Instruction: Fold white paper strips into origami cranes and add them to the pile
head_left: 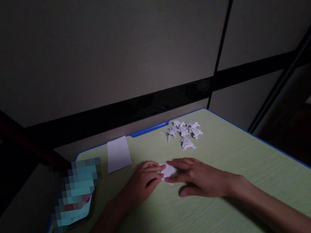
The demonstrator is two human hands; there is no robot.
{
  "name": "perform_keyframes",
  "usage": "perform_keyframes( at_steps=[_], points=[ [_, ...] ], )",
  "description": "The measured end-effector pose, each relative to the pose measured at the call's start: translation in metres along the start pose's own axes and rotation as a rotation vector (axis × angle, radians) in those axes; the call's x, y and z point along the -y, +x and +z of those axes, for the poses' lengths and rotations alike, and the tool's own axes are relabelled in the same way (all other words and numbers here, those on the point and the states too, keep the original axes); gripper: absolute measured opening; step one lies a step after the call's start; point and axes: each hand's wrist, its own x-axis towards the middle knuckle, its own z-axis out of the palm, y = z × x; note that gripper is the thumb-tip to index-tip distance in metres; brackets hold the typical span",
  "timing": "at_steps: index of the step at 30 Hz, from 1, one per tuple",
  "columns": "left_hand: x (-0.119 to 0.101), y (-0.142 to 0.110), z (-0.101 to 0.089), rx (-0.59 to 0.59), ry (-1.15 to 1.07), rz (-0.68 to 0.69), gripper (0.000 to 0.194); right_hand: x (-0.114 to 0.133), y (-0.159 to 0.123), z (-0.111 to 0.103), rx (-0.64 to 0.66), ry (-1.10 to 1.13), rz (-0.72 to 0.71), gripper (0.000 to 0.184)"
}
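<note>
A small piece of folded white paper (pixel 169 171) lies on the table between my two hands. My left hand (pixel 144 180) has its fingers bent and drawn together, closed on the paper's left edge. From the other side, my right hand (pixel 196 175) reaches over with fingers stretched out and spread. Its fingertips touch the right part of the paper, while the thumb stays apart from it, low over the table. The underside of the paper and its finer folds are hidden.
Several folded paper figures (pixel 185 130) sit in a cluster beyond my right hand. A flat white sheet (pixel 118 154) lies at the back left. Nearer on the left is a phone (pixel 79 196), its screen lit and blurred. Behind the blue-edged table (pixel 226 144) rises a panelled surface (pixel 108 48).
</note>
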Motion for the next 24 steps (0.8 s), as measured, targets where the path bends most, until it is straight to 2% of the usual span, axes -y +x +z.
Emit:
perform_keyframes(
  at_steps=[15,24],
  points=[
    [-0.0013,0.0016,0.0000,-0.008,-0.050,0.036,0.020,0.0009,0.0007,0.0037,0.001,-0.111,-0.015,0.044],
    [-0.0036,0.0008,-0.0007,-0.012,-0.045,0.031,0.020,-0.0019,0.0026,0.0059,0.028,-0.064,-0.023,0.043]
  ],
)
